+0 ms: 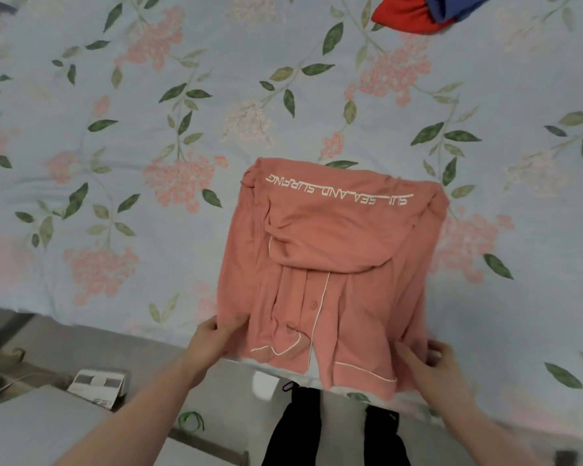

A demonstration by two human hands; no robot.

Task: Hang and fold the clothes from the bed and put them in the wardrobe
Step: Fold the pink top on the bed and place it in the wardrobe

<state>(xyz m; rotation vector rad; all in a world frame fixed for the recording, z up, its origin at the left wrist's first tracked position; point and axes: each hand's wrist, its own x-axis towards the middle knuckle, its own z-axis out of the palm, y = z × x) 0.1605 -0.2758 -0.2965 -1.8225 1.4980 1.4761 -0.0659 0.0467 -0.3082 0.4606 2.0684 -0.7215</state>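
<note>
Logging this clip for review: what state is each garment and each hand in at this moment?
Pink shirt: partly folded on the bed, printed text showing, near edge lifted off the bed edge.
Left hand: grips the shirt's near left corner.
Right hand: grips the shirt's near right corner.
Red and blue clothes: bunched, unfolded, at the bed's far side.

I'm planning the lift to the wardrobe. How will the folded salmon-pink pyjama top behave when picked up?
The folded salmon-pink pyjama top looks soft and creased, so probably floppy. Left hand and right hand grip only its near corners, so the far layers may sag and unfold. Probably light.
</note>
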